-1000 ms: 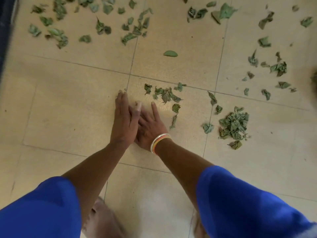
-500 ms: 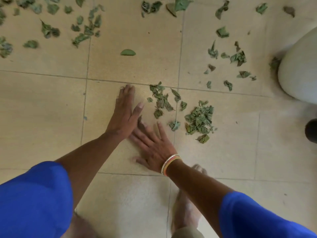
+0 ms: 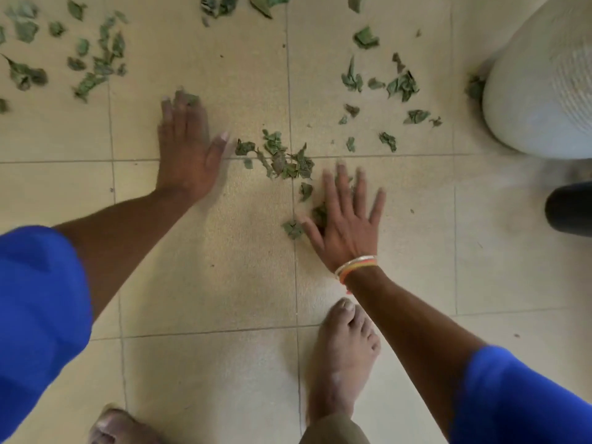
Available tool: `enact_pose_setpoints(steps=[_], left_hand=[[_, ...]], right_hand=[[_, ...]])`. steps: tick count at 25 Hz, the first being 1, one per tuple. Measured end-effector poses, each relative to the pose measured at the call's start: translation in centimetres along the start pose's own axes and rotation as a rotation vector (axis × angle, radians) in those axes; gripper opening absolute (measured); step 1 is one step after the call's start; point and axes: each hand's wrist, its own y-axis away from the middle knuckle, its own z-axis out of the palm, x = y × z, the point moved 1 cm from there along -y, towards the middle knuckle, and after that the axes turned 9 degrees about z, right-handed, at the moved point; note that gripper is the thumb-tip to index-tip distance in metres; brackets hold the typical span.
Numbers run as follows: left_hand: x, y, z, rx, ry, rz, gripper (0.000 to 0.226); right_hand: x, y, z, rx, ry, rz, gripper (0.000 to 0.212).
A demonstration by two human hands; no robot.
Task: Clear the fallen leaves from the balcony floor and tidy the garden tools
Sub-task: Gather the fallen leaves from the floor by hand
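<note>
Pale beige floor tiles [image 3: 224, 267] fill my view, strewn with dry green leaves. The nearest cluster of leaves [image 3: 282, 158] lies across a grout line between the two hands. The left hand [image 3: 185, 145] rests flat on the tile, fingers straight and together, with one leaf under its fingertips. The right hand [image 3: 346, 225] is flat too, fingers splayed, with a few leaves under its palm and thumb. Neither hand grips anything. Scattered leaves [image 3: 96, 68] lie well apart at upper left, and loose leaves [image 3: 400, 86] lie near a white pot [image 3: 538, 91]. I see no garden tools.

My worry is the splayed right hand: I expect small bits to slip through the gaps between its fingers if it sweeps inward. Pressing down could crumble the brittle pieces into the grout. A quick sweep might flick light leaves away. The tucked leaf [image 3: 475, 86] against the pot is easy to miss. The bare foot [image 3: 342, 354], just beside the right forearm, could tread on any pile drawn toward it.
</note>
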Motion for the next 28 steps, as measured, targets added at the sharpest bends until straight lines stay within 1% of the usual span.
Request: enact_pose_setpoints(steps=[2, 3, 5, 7, 9, 11, 12, 13, 14, 15, 16, 17, 18, 19, 23, 24, 25, 26, 28], left_hand=[[-0.1, -1.3, 0.1, -0.074, 0.088, -0.021, 0.072], [0.5, -1.3, 0.5, -0.133, 0.134, 0.008, 0.074], [2.6, -0.1, 1.9, -0.246, 0.187, 0.128, 0.077], [5.4, 2.0, 3.4, -0.310, 0.225, 0.270, 0.073], [7.4, 3.5, 4.3, -0.290, 0.249, 0.384, 0.066], [7.6, 3.5, 4.3, -0.174, 0.174, 0.436, 0.063], [7.1, 2.9, 3.9, -0.091, 0.099, 0.399, 0.064], [6.3, 1.9, 3.5, -0.012, 0.022, 0.306, 0.065], [5.2, 0.7, 3.0, 0.046, -0.036, 0.168, 0.066], [3.7, -0.6, 2.3, 0.060, -0.060, 0.017, 0.068], [2.1, -1.7, 1.7, 0.038, -0.050, -0.100, 0.070], [0.9, -2.6, 1.0, -0.014, -0.022, -0.148, 0.071], [0.3, -2.9, 0.6, -0.071, 0.013, -0.119, 0.071], [0.3, -2.7, 0.3, -0.121, 0.041, -0.037, 0.071], [4.3, 2.2, 1.3, -0.311, 0.113, 0.353, 0.073], [5.2, 3.6, 1.8, -0.318, 0.117, 0.430, 0.071], [5.7, 4.7, 2.4, -0.293, 0.128, 0.480, 0.069], [5.9, 5.4, 3.0, -0.236, 0.154, 0.487, 0.067], [5.9, 6.0, 3.9, -0.125, 0.251, 0.378, 0.068]], right_hand=[[2.2, 2.8, 0.8, -0.030, -0.056, 0.180, 0.091], [2.5, 4.1, 1.3, -0.051, -0.076, 0.224, 0.093], [1.8, 5.9, 2.1, -0.077, -0.112, 0.243, 0.096], [0.3, 5.5, 2.7, -0.071, -0.159, 0.269, 0.097], [-1.1, 3.3, 2.8, -0.044, -0.217, 0.270, 0.097], [-2.0, 0.6, 2.3, 0.003, -0.223, 0.145, 0.093], [-2.3, -0.6, 1.9, 0.035, -0.213, 0.084, 0.091], [-2.3, -1.5, 1.4, 0.073, -0.213, 0.061, 0.089], [-2.0, -2.2, 1.1, 0.107, -0.230, 0.081, 0.088], [-1.6, -2.5, 0.8, 0.130, -0.256, 0.122, 0.089], [-1.1, -2.7, 0.7, 0.138, -0.283, 0.154, 0.090], [-0.6, -2.7, 0.7, 0.126, -0.307, 0.154, 0.091], [-0.2, -2.7, 0.8, 0.101, -0.323, 0.121, 0.091], [0.0, -2.8, 0.9, 0.071, -0.332, 0.067, 0.091], [-0.2, -2.5, 0.8, 0.001, -0.312, -0.142, 0.088], [-0.2, -2.0, 0.8, 0.010, -0.297, -0.172, 0.090], [0.1, -1.4, 0.9, 0.025, -0.279, -0.181, 0.093], [0.4, -0.8, 1.0, 0.037, -0.262, -0.168, 0.099], [1.0, 0.4, 1.5, 0.031, -0.230, -0.120, 0.110]])
